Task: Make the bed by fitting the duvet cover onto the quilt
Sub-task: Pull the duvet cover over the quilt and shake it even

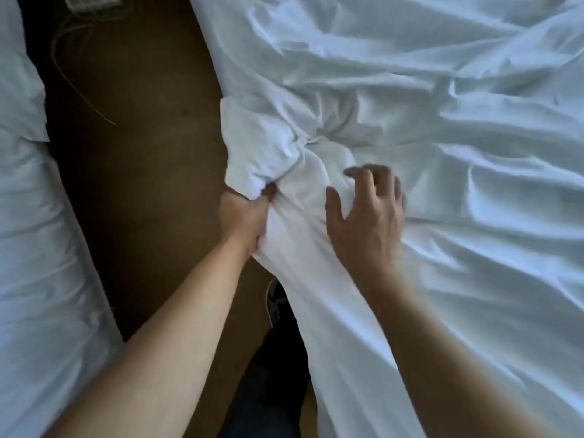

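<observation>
Fingers of my left hand (245, 216) clench a bunched corner of the duvet cover (410, 128) at nine o'clock; my right hand (366, 210) rests spread, released. I judge it soft, light, slippery: grip corners.

My duvet cover (410, 121) is white woven cloth, matt and heavily creased. Left of it, the floor (142, 184) looks like brown low-pile carpet, dull; beyond that lies more matt white cloth bedding (34, 232).

White duvet cover (410, 137) rumpled across bed, corner bunched.
</observation>
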The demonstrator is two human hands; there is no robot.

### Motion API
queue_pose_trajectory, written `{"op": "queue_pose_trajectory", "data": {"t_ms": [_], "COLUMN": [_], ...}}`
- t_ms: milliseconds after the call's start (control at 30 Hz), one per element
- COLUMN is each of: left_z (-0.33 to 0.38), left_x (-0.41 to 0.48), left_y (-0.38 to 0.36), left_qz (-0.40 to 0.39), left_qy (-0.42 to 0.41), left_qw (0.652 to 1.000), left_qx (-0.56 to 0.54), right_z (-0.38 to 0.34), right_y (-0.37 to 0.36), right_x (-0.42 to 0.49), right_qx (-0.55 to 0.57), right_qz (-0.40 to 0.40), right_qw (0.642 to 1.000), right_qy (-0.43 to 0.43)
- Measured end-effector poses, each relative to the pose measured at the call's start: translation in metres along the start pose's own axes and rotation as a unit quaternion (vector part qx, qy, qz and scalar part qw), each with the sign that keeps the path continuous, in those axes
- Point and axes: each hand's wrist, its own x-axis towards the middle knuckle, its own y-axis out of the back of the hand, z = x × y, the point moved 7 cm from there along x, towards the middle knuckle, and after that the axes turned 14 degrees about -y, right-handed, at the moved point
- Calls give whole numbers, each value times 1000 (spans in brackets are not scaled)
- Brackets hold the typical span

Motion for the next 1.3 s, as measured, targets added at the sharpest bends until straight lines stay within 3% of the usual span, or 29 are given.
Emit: {"op": "queue_pose_trajectory", "data": {"t_ms": [33,100,167,233,333,400,567,667,733,767,800,833,900,967,1100,1233,1300], "left_z": [11,13,-16,-48,-63,-53,-20,-1,-4,-17,-35,-55,-93,-112,-104,-100,-100], "left_x": [8,6,-29,-80,-113,-115,-113,-108,-119,-131,-152,-178,-226,-250,-265,-259,-249], "left_y": [11,11,-11,-20,-19,-31,-43,-16,-12,-22,-36,-47,-54,-62,-97,-95,-80], "left_qz": [60,68,-62,-211,-262,-246,-141,-28,-25,-71,-151,-239,-341,-365,-330,-183,-115], "left_qy": [-24,12,139,203,185,129,8,-55,-40,6,67,118,165,169,139,101,62], "left_qw": [998,994,981,945,928,942,982,988,983,978,965,943,913,902,911,967,985], "left_qx": [-11,-85,-123,-146,-188,-189,-129,-138,-180,-195,-206,-201,-152,-154,-203,-147,-113], "right_z": [20,69,123,158,183,184,180,173,170,173,177,180,179,183,210,191,186], "right_y": [18,34,33,26,2,-6,32,51,58,62,70,84,101,89,52,55,62], "right_x": [-39,-103,-143,-165,-175,-171,-158,-174,-191,-199,-206,-213,-237,-266,-284,-259,-261], "right_qx": [-12,-79,-141,-175,-235,-243,-149,-62,-28,-34,-64,-96,-124,-166,-263,-81,2], "right_qz": [43,63,34,-15,-117,-154,-94,-167,-242,-247,-201,-116,31,5,-182,-235,-322], "right_qw": [999,990,975,965,944,938,967,975,964,962,970,978,980,973,926,954,937], "right_qy": [-23,-96,-171,-194,-201,-194,-182,-129,-108,-112,-120,-141,-155,-158,-200,-166,-132]}}
